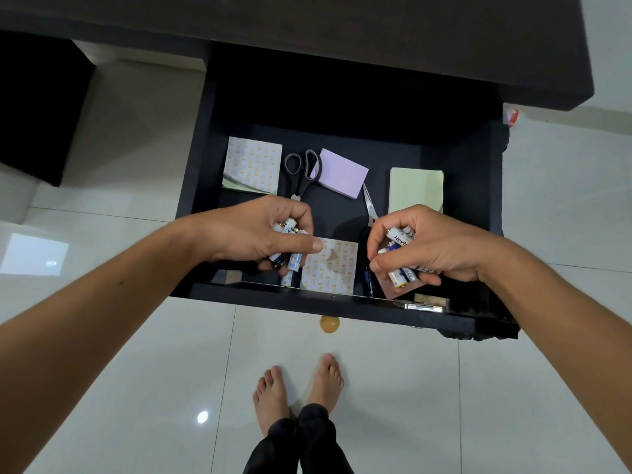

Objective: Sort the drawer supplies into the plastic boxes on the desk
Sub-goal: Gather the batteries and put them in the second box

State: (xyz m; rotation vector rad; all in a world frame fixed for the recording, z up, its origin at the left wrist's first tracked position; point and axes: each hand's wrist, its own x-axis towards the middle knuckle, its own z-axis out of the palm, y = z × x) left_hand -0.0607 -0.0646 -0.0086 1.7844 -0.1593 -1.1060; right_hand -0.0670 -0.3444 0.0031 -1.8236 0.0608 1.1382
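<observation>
The black drawer [342, 301] stands pulled out below me. My left hand [253, 230] grips a bunch of white and blue batteries [290, 260] over the drawer's front left. My right hand [427, 244] grips another bunch of white batteries [400, 239] over the front right. One battery [288, 278] lies loose below my left hand, and a dark blue one [368, 280] lies by the front wall. Black scissors [301, 171], a purple note pad [340, 172], a pale green pad [415, 189] and two patterned sticky pads [251, 164] [330, 266] lie in the drawer.
The dark desk top [342, 35] overhangs the back of the drawer; no plastic boxes are in view. A white tape strip [369, 206] lies mid-drawer, a metal object [420, 305] at the front right corner. A round knob [329, 323] sticks out in front. My bare feet [297, 391] stand on white tiles.
</observation>
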